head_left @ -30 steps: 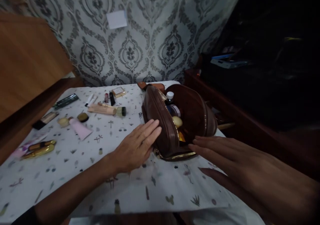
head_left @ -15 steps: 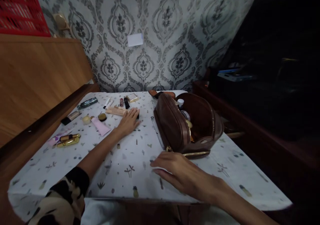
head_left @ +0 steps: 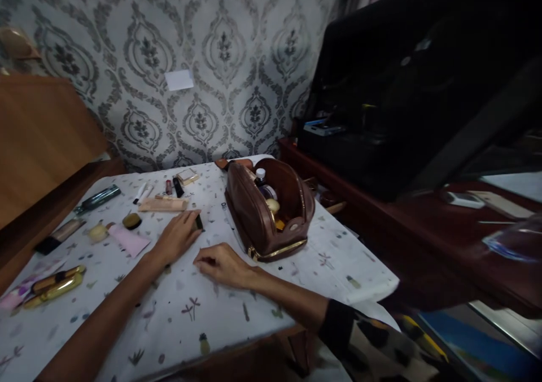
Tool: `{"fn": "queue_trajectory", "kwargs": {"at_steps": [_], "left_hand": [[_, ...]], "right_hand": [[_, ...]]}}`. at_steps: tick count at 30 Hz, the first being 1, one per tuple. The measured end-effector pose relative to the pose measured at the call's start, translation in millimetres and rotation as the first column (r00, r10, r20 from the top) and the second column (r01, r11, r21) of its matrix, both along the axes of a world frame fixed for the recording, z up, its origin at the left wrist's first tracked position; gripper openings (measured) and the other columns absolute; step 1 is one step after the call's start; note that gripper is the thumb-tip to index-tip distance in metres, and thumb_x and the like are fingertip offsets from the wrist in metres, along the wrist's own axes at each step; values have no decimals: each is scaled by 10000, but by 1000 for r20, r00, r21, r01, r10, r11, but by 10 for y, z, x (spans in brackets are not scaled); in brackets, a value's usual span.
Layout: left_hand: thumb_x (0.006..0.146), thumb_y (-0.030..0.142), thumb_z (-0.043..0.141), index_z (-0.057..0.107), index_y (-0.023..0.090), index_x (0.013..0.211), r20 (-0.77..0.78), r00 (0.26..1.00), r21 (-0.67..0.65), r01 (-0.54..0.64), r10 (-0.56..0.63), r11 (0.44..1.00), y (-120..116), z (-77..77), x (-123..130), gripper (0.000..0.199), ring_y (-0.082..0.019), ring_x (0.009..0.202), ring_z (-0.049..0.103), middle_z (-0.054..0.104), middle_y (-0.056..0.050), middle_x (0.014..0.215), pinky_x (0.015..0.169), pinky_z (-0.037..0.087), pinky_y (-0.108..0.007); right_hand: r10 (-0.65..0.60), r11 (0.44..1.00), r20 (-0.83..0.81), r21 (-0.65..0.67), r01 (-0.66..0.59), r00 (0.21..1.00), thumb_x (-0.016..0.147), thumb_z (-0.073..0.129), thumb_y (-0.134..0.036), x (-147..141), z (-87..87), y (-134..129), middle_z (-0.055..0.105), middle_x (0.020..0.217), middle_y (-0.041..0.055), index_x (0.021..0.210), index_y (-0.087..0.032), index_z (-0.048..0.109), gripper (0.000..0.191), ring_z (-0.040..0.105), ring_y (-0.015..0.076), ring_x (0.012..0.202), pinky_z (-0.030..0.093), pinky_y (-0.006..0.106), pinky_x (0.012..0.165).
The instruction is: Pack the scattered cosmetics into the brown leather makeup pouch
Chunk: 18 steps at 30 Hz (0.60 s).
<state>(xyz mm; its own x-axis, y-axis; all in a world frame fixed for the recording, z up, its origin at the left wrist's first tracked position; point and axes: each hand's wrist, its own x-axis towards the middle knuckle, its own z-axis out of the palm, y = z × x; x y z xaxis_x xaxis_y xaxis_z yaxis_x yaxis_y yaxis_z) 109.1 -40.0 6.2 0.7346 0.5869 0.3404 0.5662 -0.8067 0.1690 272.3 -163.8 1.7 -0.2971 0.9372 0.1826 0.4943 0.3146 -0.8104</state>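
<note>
My left hand (head_left: 178, 236) is palm down on the patterned tablecloth, fingers and thumb closed about a small dark flat item (head_left: 199, 222); most of that item is covered. Just beyond lies a beige tube (head_left: 163, 204). My right hand (head_left: 222, 264) rests loosely curled to its right, thumb near the index finger, with nothing visible in it. A brown cosmetic bag (head_left: 249, 212) stands unzipped beyond my right hand; a white-capped bottle (head_left: 260, 176) and other containers show inside. Left of my left hand are a pink tube (head_left: 129, 239) and a round dark-lidded jar (head_left: 131, 220).
Farther left lie a teal bottle (head_left: 99, 197), a black-capped tube (head_left: 59, 236) and gold tubes (head_left: 55, 289). A gold-edged compact (head_left: 187, 176) sits toward the wall. A dark red cabinet (head_left: 359, 207) with a large black screen (head_left: 402, 88) stands on the right.
The view has turned right. My left hand has drawn nearer, away from the beige tube, the dark item moving with it. My right hand has come left, close to it, fingers more curled.
</note>
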Motion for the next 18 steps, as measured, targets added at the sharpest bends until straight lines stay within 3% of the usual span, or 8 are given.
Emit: {"fn": "queue_trajectory", "kwargs": {"at_steps": [3, 5, 8, 12, 18], "left_hand": [[936, 458, 518, 510, 217, 1274, -36, 999, -112, -20, 16, 993, -68, 56, -55, 415, -297, 1048, 656, 666, -110, 1189, 901, 525, -435], [898, 485, 558, 525, 224, 1225, -76, 996, -148, -55, 44, 988, -113, 95, -71, 420, -296, 988, 677, 694, -95, 1133, 856, 535, -421], [898, 491, 555, 518, 246, 1307, -85, 994, -152, -80, 67, 985, -164, 98, -72, 479, -300, 1071, 676, 684, -90, 1243, 905, 532, -427], [960, 562, 449, 473, 244, 1420, 14, 995, -174, -96, 100, 980, -204, 35, -52, 560, -293, 1170, 642, 647, -95, 1333, 985, 514, -440], [927, 607, 487, 580, 212, 1195, 101, 985, -240, -110, 137, 965, -191, 13, -66, 487, -268, 1031, 671, 695, -82, 1153, 913, 545, -408]], "right_hand": [[-68, 996, -202, -72, 55, 977, 879, 597, -156, 31, -89, -7, 654, 676, -7, 827, -121, 732, 149, 553, 105, 626, 397, 191, 606], [-65, 996, -249, -74, 47, 966, 878, 597, -166, 50, -116, -13, 637, 660, -17, 806, -125, 723, 150, 547, 102, 613, 390, 192, 593], [-24, 999, -245, -41, 15, 969, 864, 616, -166, 67, -140, -3, 608, 631, -36, 788, -136, 715, 128, 515, 90, 584, 372, 193, 584], [-19, 1000, -217, -21, 15, 976, 851, 622, -164, 86, -143, 28, 575, 606, -54, 750, -150, 693, 124, 493, 83, 575, 350, 192, 584], [-28, 999, -97, -21, 26, 995, 852, 630, -189, 120, -43, -20, 523, 591, -64, 831, -170, 723, 98, 451, 88, 572, 317, 204, 577]]}}
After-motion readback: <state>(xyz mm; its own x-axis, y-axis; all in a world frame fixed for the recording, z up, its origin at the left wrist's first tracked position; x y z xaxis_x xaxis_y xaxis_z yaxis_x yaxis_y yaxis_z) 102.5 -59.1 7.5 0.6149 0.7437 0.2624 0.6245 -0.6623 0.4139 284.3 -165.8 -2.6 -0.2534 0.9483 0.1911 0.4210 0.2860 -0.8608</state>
